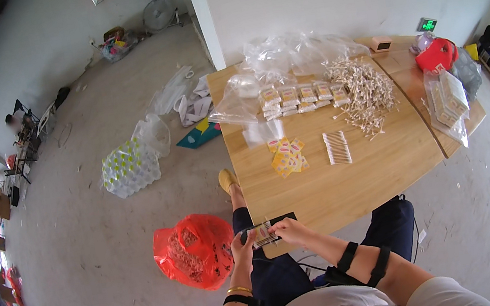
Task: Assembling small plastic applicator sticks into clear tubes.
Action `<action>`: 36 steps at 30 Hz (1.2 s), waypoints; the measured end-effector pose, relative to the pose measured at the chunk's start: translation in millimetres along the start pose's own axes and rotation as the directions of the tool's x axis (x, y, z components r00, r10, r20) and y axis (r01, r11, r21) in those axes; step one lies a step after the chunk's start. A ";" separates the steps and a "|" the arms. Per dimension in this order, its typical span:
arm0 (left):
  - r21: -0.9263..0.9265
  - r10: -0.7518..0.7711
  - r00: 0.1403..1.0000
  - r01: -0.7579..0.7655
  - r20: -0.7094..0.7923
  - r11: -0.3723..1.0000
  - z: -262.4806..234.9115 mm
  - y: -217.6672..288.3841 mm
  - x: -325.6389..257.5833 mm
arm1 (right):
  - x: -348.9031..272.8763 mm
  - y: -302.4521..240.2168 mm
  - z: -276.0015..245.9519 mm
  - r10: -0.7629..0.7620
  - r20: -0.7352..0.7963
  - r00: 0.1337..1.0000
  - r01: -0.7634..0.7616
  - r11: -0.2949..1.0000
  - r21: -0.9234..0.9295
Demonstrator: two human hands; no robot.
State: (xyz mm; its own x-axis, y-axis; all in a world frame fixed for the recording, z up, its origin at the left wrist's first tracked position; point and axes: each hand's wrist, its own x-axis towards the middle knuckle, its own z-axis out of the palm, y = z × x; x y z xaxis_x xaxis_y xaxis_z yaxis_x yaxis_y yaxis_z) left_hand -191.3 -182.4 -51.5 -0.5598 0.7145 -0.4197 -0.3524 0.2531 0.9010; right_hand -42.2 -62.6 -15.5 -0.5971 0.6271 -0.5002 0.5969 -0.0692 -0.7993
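Both of my hands hold a small clear plastic packet [264, 234] just past the near edge of the wooden table [354, 183]. My left hand [242, 244] pinches its left end, and my right hand [290, 231] grips its right end. A dark flat object [282, 219] lies on the table edge under the packet. Farther out on the table are a loose heap of cotton swabs [365, 90], a neat row of swabs [337, 148], yellow sachets [287, 156] and a row of filled small packets [302, 97].
Clear plastic bags [282, 62] lie at the table's far end. A second table on the right carries a bag of boxes [446, 103] and a red object [436, 55]. On the floor sit a red bag [193, 250] and a wrapped bottle pack [128, 166].
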 end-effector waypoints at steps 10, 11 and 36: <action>0.608 0.668 0.736 -0.482 -0.108 0.630 12.4 46.5 -14.4 | -21.6 17.1 -141.6 -0.493 -0.539 0.683 0.158 0.820 -0.550; 0.625 0.698 0.715 -0.526 -0.041 0.576 24.9 59.0 -16.2 | -21.3 27.0 -165.1 -0.483 -0.600 0.637 0.110 0.828 -0.550; 0.636 0.346 0.552 -0.742 0.759 -0.211 278.9 50.4 40.1 | -0.8 50.4 -232.6 -0.532 -0.494 0.688 0.107 0.748 -0.655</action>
State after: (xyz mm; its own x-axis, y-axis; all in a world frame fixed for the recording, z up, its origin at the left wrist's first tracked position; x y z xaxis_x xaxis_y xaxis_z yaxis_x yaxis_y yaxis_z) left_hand -22.3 40.9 7.7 0.1382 0.9768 0.1633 0.9668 -0.1689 0.1917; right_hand 113.0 113.9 22.1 -0.4632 0.8515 0.2457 0.7336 0.5240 -0.4328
